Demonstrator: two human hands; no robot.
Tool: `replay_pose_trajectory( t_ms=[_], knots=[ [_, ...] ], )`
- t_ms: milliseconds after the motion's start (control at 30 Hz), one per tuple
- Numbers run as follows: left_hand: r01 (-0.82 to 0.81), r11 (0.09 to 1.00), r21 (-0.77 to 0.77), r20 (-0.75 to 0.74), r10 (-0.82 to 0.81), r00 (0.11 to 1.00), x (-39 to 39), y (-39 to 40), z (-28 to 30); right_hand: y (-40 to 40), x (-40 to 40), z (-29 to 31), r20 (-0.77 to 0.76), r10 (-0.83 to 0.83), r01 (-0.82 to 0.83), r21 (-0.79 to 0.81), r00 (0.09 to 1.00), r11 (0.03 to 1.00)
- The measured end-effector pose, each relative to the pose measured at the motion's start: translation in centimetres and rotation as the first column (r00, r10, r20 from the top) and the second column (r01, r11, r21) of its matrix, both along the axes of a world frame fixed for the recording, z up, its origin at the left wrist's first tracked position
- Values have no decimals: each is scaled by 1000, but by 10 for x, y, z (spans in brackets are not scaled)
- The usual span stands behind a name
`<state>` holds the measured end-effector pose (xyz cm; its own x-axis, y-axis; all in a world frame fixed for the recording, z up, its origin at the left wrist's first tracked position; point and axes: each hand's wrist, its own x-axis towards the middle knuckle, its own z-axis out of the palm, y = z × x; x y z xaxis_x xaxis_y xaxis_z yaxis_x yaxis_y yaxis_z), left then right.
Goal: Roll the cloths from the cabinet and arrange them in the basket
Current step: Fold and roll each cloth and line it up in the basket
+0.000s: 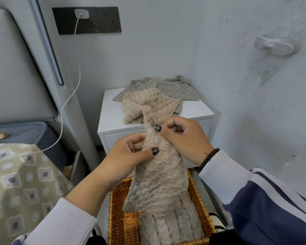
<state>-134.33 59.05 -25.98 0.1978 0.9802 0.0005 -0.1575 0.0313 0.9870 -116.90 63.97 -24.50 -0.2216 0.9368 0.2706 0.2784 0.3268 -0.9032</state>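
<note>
— Both hands pinching? 
— Yes: left hand (129, 152) and right hand (180, 137) pinching the beige cloth (159, 167) by thumb and curled fingers, held above the basket (117, 209).
— Step? 
— Probably straightening before rolling; rolled cloths (168, 228) already inside, more cloths (159, 92) far on the cabinet (109, 117).
— Next? 
— Likely needs tight, even rolling.

Bare white surface shows along the left and front edges of the cabinet top (109, 119); the rear and right portions are covered by the pile of cloths (159, 92). One beige cloth (159, 167) stretches from that pile down over the basket (116, 206), blocking its centre from above. Rolled cloths (173, 225) occupy the basket's near right part; woven floor shows open at its left. The wall bounds the cabinet closely behind and to the right. A charging cable (67, 101) hangs across the gap left of the cabinet.
</note>
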Motion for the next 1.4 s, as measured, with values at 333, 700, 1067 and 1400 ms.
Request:
replay_pose_trajectory(
  t_ms=[333,700,1067,1400],
  knots=[
    [-138,989,56,76,134,988,-21,0,6,1,18,2,104,52,-54,12,993,998],
    [-203,974,102,-39,208,977,-27,-3,9,2,24,-6,12,102,-102,19,995,995],
    [-149,987,61,-13,150,989,-25,1,8,-1,19,2,-176,-75,92,94,981,991],
    [-148,982,119,-35,153,988,-13,-1,-1,-2,7,1,-345,-66,43,-75,936,996]
  ],
)
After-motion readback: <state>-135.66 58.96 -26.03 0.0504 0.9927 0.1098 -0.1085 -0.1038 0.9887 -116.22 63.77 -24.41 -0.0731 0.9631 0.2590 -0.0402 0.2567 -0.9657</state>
